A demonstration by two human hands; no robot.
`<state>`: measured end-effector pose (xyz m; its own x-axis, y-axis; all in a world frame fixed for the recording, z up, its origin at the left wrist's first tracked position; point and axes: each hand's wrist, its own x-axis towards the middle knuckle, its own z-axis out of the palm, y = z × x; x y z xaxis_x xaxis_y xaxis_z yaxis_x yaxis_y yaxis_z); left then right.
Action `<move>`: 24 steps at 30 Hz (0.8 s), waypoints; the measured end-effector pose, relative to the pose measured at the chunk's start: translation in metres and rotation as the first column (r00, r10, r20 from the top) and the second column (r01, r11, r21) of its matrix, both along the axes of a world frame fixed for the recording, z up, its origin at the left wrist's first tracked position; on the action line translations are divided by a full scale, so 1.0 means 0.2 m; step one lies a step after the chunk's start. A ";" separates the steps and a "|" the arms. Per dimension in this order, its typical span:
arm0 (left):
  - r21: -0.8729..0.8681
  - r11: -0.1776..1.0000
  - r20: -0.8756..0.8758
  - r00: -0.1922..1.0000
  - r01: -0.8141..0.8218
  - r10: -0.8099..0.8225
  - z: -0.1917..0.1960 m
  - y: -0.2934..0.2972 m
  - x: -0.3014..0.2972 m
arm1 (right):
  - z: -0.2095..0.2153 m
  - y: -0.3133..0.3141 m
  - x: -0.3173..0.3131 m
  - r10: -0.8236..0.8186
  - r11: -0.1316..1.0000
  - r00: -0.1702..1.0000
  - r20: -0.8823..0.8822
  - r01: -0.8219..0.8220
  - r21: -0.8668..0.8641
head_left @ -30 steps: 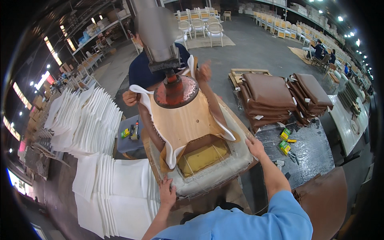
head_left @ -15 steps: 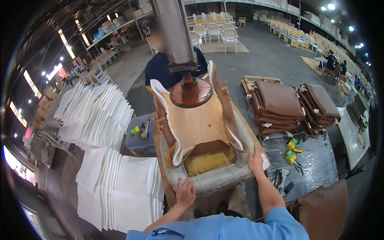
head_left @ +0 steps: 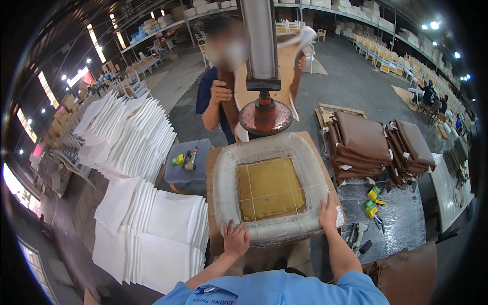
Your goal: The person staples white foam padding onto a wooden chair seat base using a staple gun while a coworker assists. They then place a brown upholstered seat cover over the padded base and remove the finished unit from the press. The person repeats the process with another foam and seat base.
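- The left hand [head_left: 236, 239] lies palm down, fingers spread, on the near left corner of the seat cushion [head_left: 269, 188], pressing rather than grasping.
- The right hand [head_left: 328, 213] rests the same way on the near right corner.
- The cushion, white padding around a yellow foam centre, lies flat on the press table [head_left: 212, 203], under the round press head [head_left: 264, 116].
- Beyond it, a co-worker's hand [head_left: 220, 93] holds a wooden panel [head_left: 290, 76] upright.
- White sheets [head_left: 152, 229] are stacked to the left, brown covers [head_left: 361, 140] to the right.
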<state>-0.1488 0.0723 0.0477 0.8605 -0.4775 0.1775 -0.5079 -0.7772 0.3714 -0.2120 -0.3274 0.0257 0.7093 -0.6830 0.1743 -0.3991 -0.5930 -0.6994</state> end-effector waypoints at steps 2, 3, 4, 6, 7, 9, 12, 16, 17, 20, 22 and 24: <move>-0.005 1.000 -0.003 1.000 -0.003 0.003 0.00 0.01 0.02 | 0.00 0.02 0.00 -0.016 1.000 0.999 -0.037 0.017 0.020; -0.019 1.000 0.012 1.000 -0.002 0.002 0.00 0.02 0.02 | 0.00 0.03 -0.01 -0.025 0.999 0.998 -0.057 0.027 0.031; -0.033 0.999 0.028 1.000 0.000 0.001 0.00 0.03 0.03 | 0.00 0.04 -0.02 -0.028 0.999 0.998 -0.048 0.029 0.025; -0.033 0.999 0.009 1.000 0.001 0.000 0.00 0.04 0.06 | 0.00 0.07 -0.03 -0.036 0.999 0.999 -0.028 0.036 0.013; -0.033 0.999 0.000 1.000 0.003 -0.003 0.01 0.05 0.08 | 0.00 0.09 -0.04 -0.043 0.999 0.999 -0.023 0.043 0.011; -0.010 1.000 -0.034 0.999 0.020 -0.020 0.02 0.08 0.12 | 0.00 0.14 -0.06 -0.058 0.998 0.998 -0.017 0.058 0.009; 0.021 0.999 -0.065 0.997 0.038 -0.037 0.03 0.13 0.19 | 0.00 0.23 -0.09 -0.057 0.998 0.998 0.027 0.056 0.015; -0.057 0.997 -0.065 0.997 0.048 -0.052 0.05 0.16 0.26 | -0.01 0.33 -0.13 -0.070 0.998 0.997 0.021 0.070 0.000; -0.112 0.993 -0.023 0.999 0.037 -0.040 0.05 0.15 0.25 | -0.02 0.35 -0.13 -0.073 0.997 0.997 0.032 0.073 -0.013; -0.232 0.971 0.045 0.998 0.057 -0.048 0.05 0.07 0.17 | -0.02 0.40 -0.15 -0.092 0.996 0.996 0.006 0.092 0.011; -0.259 0.959 0.029 0.993 0.118 -0.115 0.05 0.00 0.11 | -0.02 0.42 -0.16 -0.110 0.994 0.994 -0.015 0.110 0.021; -0.288 0.940 0.030 0.982 0.185 -0.184 0.04 -0.07 0.04 | -0.02 0.42 -0.16 -0.128 0.992 0.992 -0.014 0.128 0.006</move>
